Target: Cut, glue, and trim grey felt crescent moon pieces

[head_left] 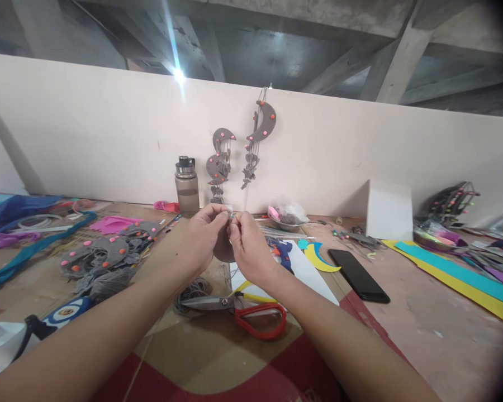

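Close together over the table, my left hand [203, 237] and my right hand [251, 243] are both closed, fingertips nearly meeting. A grey felt piece [223, 249] hangs below the left thumb and finger, which pinch its upper part. At the right fingertips a tiny bluish speck shows; what that hand pinches is too small to make out. Scissors [260, 322] with red handles lie beneath the hands, beside a pair with yellow handles [245, 290]. Grey yarn [191, 294] is coiled by the blades.
Grey moons with pom-poms [265, 124] hang on the white partition [318, 151]. A bottle [187, 187] stands at the back. To the right lie a black phone [359, 275], a yellow felt crescent [318, 258] and felt strips [461, 276]. Grey decorated pieces [94, 257] sit left.
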Demonstrator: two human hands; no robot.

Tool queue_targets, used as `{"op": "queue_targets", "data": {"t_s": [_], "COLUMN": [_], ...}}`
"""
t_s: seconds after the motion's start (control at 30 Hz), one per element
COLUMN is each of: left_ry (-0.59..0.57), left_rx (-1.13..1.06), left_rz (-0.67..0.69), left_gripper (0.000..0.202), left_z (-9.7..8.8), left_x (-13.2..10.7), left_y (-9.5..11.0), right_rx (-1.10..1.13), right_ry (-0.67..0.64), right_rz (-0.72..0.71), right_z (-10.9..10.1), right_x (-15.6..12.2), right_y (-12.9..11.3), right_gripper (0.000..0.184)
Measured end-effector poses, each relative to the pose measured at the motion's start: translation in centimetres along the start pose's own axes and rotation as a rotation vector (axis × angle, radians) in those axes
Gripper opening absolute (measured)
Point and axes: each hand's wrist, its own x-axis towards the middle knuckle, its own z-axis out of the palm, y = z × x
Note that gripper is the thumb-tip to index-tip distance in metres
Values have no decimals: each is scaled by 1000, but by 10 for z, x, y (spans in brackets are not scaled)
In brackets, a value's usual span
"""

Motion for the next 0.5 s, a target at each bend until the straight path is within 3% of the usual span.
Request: {"op": "queue_targets", "data": {"t_s": [0.2, 0.33, 0.43, 0.5], "left_ry": [-21, -29, -44, -77], "left_rx": [-7, 19, 54, 88], "left_rz": [10, 9, 23, 45], "left_gripper": [21, 25, 25, 23], "left_z": [-3, -3, -5, -6], "left_x": [5, 6, 6, 6], "left_y": [-3, -5, -6, -6], "right_rx": [65, 98, 89, 65], "right_ry": [21, 147, 180, 174], "right_rz": [-5, 9, -17, -39], "right_z": [-2, -6, -11, -14], "right_x": [1, 2, 4, 6], "right_y": [3, 3, 3, 4], "right_gripper": [14, 15, 33, 31]}}
